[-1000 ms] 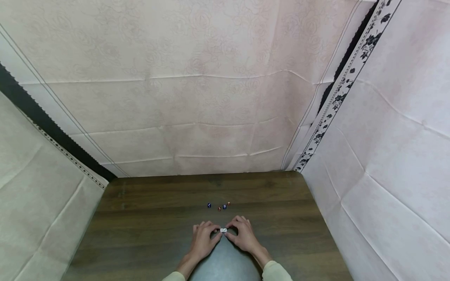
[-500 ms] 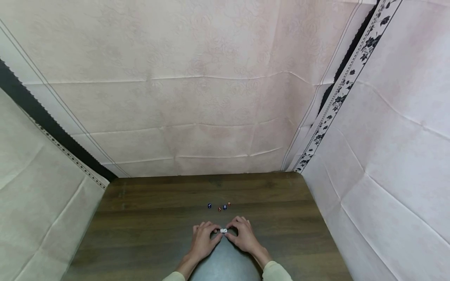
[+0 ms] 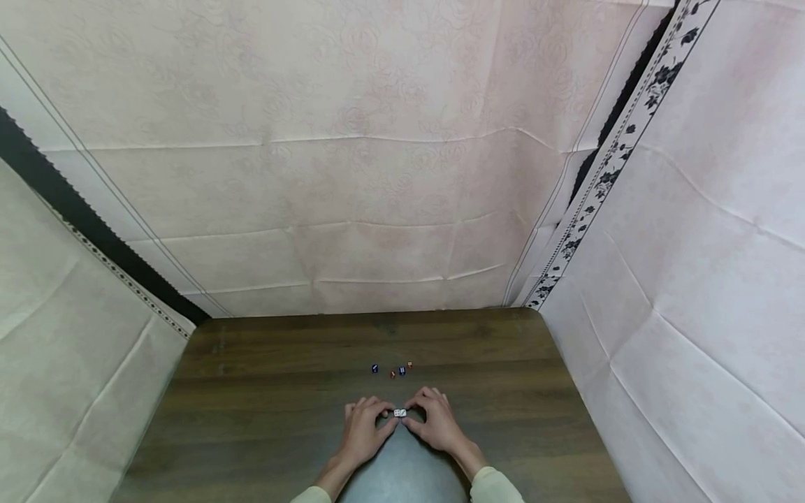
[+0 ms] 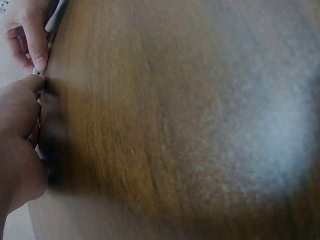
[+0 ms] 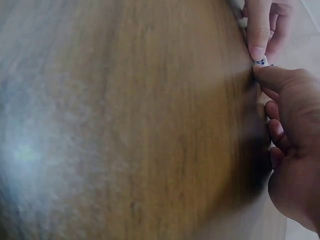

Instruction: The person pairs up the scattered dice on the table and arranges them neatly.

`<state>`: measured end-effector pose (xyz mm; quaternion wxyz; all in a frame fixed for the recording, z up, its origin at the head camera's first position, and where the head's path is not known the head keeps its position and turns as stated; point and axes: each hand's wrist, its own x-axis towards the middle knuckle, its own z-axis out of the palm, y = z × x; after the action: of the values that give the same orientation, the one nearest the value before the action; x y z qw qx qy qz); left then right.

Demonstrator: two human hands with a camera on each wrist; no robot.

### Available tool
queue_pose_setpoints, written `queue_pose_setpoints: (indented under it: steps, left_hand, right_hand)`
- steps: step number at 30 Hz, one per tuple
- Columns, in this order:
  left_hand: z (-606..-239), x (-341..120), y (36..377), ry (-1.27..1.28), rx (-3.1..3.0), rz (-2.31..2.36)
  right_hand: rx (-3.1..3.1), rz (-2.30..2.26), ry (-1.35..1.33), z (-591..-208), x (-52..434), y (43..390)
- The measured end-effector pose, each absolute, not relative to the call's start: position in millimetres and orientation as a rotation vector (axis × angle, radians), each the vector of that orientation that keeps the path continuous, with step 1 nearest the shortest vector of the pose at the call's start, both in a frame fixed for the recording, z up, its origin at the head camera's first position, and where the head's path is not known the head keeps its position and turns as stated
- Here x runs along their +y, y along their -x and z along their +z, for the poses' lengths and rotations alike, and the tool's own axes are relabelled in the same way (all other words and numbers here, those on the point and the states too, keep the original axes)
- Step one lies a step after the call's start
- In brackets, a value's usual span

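Two small white dice [image 3: 400, 413] sit side by side, touching, near the table's front in the head view. My left hand [image 3: 365, 429] pinches the left one between thumb and index finger. From the other side, my right hand [image 3: 437, 420] pinches the right one the same way. In the left wrist view a white die [image 4: 38, 73] with a dark pip shows between the two thumbs. Blue pips mark the white die [image 5: 260, 61] in the right wrist view, where fingertips partly cover it.
Beyond the hands lie a dark blue die [image 3: 374, 368], a red die [image 3: 393, 374], another blue die [image 3: 402, 371] and an orange-red die [image 3: 410, 365]. They rest on the wooden table [image 3: 264, 391]. Pale cloth sheets [image 3: 377, 181] hang behind it and at both sides.
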<state>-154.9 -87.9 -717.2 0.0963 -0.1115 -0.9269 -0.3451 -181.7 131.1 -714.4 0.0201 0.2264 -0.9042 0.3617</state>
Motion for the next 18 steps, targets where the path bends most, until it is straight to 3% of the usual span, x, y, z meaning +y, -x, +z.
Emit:
queue_pose_setpoints:
  steps: [18]
  left_hand:
    - [-717.3,-88.3,156.1,0.325,-2.760,-1.050]
  right_hand:
    - [-2.866,1.253,-0.631,-702.2,141.9,184.6]
